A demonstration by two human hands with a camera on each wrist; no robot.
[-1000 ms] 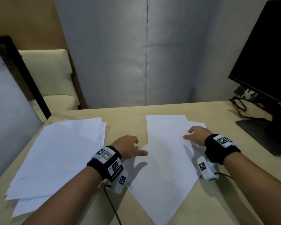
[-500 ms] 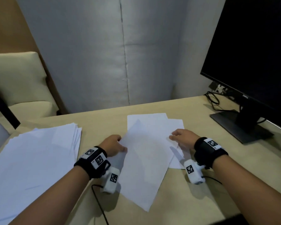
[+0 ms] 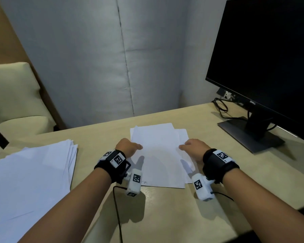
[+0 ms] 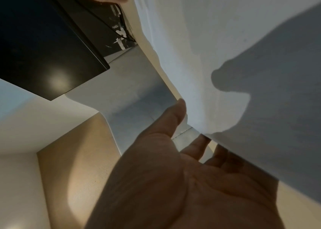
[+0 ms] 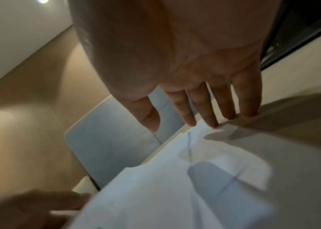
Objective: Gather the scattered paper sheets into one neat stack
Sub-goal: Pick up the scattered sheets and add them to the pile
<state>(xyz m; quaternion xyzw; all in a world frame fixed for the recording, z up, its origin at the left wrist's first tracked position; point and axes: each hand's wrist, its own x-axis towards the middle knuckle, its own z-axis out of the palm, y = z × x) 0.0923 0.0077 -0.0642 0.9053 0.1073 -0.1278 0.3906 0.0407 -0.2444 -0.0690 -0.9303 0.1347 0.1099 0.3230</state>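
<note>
Both hands lie loose and flat, left hand [image 3: 128,146] and right hand [image 3: 194,146], beside the papers [image 3: 158,155]; push the sides in gently together.

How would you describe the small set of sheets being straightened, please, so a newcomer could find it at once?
Start at the black monitor on the desk's right side. Just left of its stand lies a small set of sheets, between the left hand and right hand. Unlike the big pile at the far left, it holds only a few sheets.
</note>
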